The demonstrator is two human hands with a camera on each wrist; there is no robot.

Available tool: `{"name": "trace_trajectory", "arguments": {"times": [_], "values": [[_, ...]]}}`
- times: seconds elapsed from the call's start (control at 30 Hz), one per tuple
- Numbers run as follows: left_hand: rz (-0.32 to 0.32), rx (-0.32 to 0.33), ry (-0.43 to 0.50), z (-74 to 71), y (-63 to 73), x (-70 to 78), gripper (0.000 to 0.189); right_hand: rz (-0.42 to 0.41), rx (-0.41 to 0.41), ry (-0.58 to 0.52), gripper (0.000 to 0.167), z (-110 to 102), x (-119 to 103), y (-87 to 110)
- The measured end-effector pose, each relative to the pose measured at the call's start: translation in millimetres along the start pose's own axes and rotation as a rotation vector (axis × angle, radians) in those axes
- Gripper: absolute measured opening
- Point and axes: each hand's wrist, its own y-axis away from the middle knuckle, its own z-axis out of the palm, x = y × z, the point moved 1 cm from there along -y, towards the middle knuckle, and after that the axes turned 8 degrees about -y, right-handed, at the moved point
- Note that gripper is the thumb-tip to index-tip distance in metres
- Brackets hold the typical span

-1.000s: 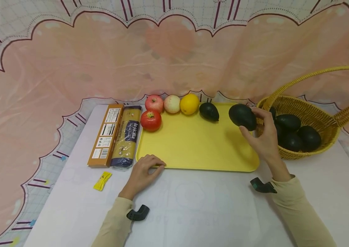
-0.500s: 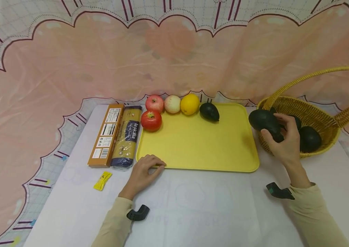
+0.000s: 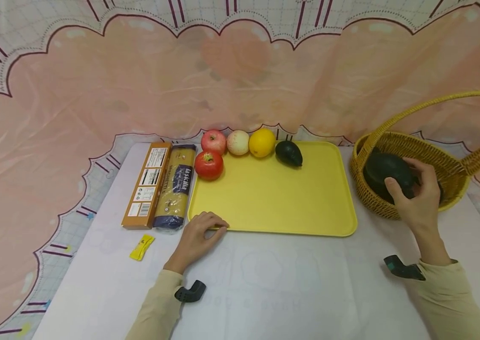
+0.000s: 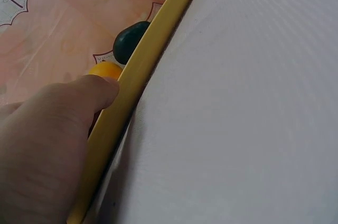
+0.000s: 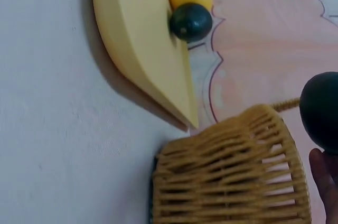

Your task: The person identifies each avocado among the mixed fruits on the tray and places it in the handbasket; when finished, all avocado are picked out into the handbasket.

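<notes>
My right hand (image 3: 420, 198) grips a dark green avocado (image 3: 386, 170) between thumb and fingers, over the mouth of the wicker basket (image 3: 373, 203). In the right wrist view that avocado (image 5: 321, 110) shows at the right edge, beside the basket's woven wall (image 5: 227, 171). Other avocados lie in the basket, mostly hidden behind the hand and the held one. My left hand (image 3: 197, 238) rests on the near left rim of the yellow tray (image 3: 282, 203), fingers relaxed. Its thumb (image 4: 97, 91) lies at the tray rim (image 4: 140, 71) in the left wrist view.
Along the tray's back stand a red apple (image 3: 209, 165), a pink apple (image 3: 213, 141), a pale speckled fruit (image 3: 237, 142), an orange (image 3: 262, 143) and an avocado (image 3: 288, 153). A spaghetti pack (image 3: 175, 189), a brown box (image 3: 146, 186) and a yellow wrapped sweet (image 3: 141, 248) lie left. The basket handle (image 3: 435, 100) arches high.
My right hand has carried the avocado rightward from above the tray's right side to the basket, lower now. The left hand has stayed on the tray rim.
</notes>
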Motion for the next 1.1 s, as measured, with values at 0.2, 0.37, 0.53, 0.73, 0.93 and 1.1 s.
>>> {"name": "trace_trajectory", "arguments": {"times": [0.2,0.37,0.53,0.73,0.93,1.1], "values": [[-0.003,-0.003,0.003,-0.9,-0.8,0.9,0.009,0.068,0.048,-0.039,0.048,-10.7,4.7,-3.7],[-0.017,-0.016,0.000,-1.0,-0.9,0.8,0.009,0.126,0.085,-0.004,0.050,-20.7,22.9,-7.2],[-0.014,-0.006,0.002,-0.5,-0.5,0.3,0.009,0.174,0.121,0.020,0.049,-23.4,17.6,-12.2],[-0.006,-0.009,0.003,1.2,0.1,-0.7,0.010,0.259,0.160,0.024,0.049,-28.4,21.6,-16.6],[-0.006,-0.012,0.004,0.3,0.1,0.3,0.009,0.357,0.185,0.040,0.049,-36.2,39.4,-22.1],[-0.007,-0.015,-0.005,-0.4,-0.3,-0.1,0.009,0.378,0.235,0.043,0.047,-39.1,45.6,-31.9]]}}
